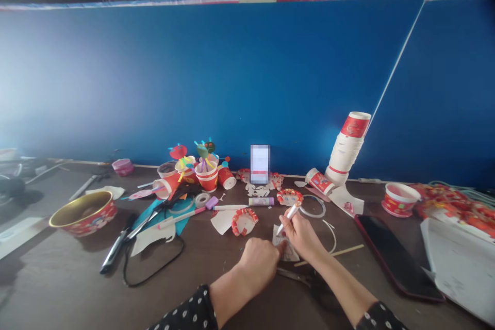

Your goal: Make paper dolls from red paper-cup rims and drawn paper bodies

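Note:
My right hand [301, 237] is closed round a white marker [288, 219], tilted with its lower end at a small piece of paper [291, 254]. Beside it, my left hand [258, 259] is curled, its fingertips against the paper's left edge, partly hidden by the hand itself. Scissors [294, 275] lie just below the paper, their handles in the shade of my right forearm. Beyond my left hand lies a red-and-white curved paper piece [244, 222], and another such ring [290, 197] rests farther back. A thin wooden stick [348, 250] is right of the paper.
A phone [260, 164] stands against the blue wall. Leaning cups [345, 152] are stacked at right, near a large dark phone [398, 258]. A gold-rimmed red bowl [85, 214], a utility knife [116, 250], pens and decorated cups [207, 177] occupy the left.

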`<state>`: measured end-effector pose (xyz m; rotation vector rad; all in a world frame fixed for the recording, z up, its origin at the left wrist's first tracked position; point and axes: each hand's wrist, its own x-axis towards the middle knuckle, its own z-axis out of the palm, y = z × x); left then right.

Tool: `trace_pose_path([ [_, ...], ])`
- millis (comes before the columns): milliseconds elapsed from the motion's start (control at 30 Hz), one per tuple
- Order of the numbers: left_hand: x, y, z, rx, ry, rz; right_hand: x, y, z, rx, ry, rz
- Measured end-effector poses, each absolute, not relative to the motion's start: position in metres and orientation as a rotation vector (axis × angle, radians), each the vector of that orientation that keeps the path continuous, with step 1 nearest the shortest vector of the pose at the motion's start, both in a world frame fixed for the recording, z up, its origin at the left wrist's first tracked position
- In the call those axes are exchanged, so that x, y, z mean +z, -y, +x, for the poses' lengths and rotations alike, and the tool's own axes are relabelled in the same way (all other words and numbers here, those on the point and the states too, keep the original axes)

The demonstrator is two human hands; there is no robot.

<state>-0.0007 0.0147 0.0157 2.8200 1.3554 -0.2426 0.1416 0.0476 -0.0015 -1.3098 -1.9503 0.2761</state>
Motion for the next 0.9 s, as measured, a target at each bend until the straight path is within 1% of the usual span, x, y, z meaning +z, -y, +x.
trace_pose_path([
  [367,0.015,-0.014,-0.002,-0.226,-1.362,2.810,-0.004,-0.049,0.143,0.317,1.941,-1.334],
  [667,0.018,-0.014,-0.001,-0.248,-1.375,2.808,0.003,-0.045,0.147,0.538,1.899,-1.386],
  [900,0.018,-0.014,-0.002,-0.234,-1.367,2.808,0.005,-0.044,0.146,0.550,1.858,-1.398],
])
